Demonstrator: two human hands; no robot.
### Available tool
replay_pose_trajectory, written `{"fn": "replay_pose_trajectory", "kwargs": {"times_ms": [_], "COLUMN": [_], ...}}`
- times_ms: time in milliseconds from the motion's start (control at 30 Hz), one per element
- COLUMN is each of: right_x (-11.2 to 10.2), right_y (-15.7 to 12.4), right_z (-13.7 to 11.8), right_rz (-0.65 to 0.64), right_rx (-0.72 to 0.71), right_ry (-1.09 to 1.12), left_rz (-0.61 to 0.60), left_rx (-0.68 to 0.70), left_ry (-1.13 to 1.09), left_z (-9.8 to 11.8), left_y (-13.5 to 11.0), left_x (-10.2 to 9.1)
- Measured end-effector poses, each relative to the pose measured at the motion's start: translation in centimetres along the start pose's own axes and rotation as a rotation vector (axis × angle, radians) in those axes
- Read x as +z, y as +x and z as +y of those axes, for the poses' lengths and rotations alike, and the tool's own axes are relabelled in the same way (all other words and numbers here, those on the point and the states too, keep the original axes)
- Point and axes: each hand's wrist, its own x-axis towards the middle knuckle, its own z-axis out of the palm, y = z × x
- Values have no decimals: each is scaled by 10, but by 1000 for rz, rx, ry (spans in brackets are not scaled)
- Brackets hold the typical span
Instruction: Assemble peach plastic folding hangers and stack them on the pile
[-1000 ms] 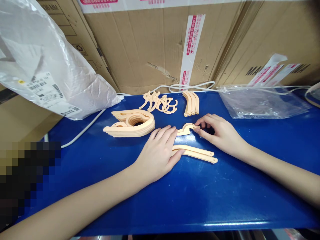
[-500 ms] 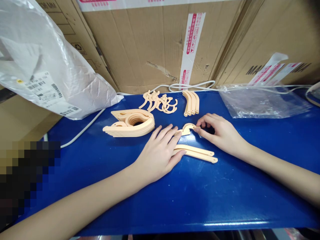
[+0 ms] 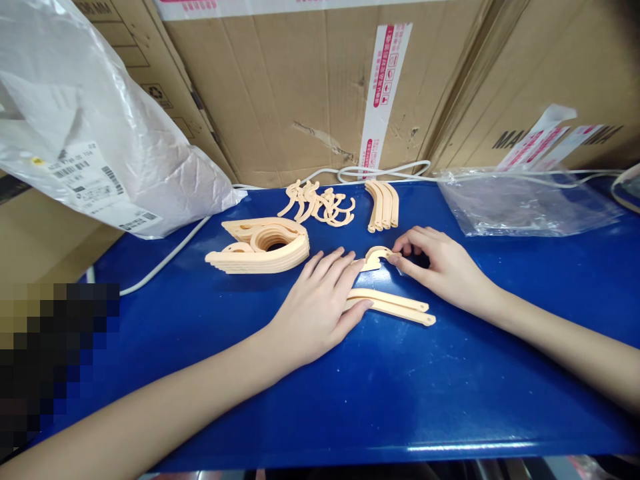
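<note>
My left hand (image 3: 323, 300) lies with fingers stretched out over cream-coloured hanger parts. From under its palm and thumb stick out two long slim hanger arms (image 3: 393, 305), side by side. Past its fingertips a curved hanger hook (image 3: 376, 256) shows; whatever joins it under the fingers is hidden. Thumb and fingers of my right hand (image 3: 430, 260) are closed in a pinch on the hook's right end. Left of my left hand is a stack of folded hangers (image 3: 263, 257).
Behind my hands lie a heap of loose hooks (image 3: 320, 203) and several nested hanger arms (image 3: 383, 205). A clear plastic bag (image 3: 520, 203) is at right, a white padded bag (image 3: 115, 153) at left. Cardboard boxes (image 3: 300, 87) and a white cable (image 3: 160, 263) border the blue table (image 3: 380, 400).
</note>
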Motion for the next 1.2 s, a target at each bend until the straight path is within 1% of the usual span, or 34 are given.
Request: {"fn": "replay_pose_trajectory", "kwargs": {"times_ms": [67, 233, 300, 467, 733, 933, 1200], "right_x": [0, 1, 1, 1, 2, 2, 2], "right_y": [0, -1, -1, 0, 0, 0, -2], "right_z": [1, 2, 1, -1, 0, 1, 0], "right_rz": [-5, -1, 5, 13, 22, 21, 33], "right_rx": [0, 1, 4, 10, 11, 9, 48], "right_ry": [-1, 8, 13, 13, 13, 14, 42], "left_rz": [17, 65, 57, 17, -12, -24, -46], "left_rx": [31, 224, 260, 249, 177, 146, 128], "left_ry": [-24, -105, -103, -73, -162, -160, -148], "left_z": [0, 2, 2, 1, 0, 0, 0], "left_y": [0, -2, -2, -1, -1, 1, 0], "left_x": [-2, -4, -3, -1, -4, -3, -2]}}
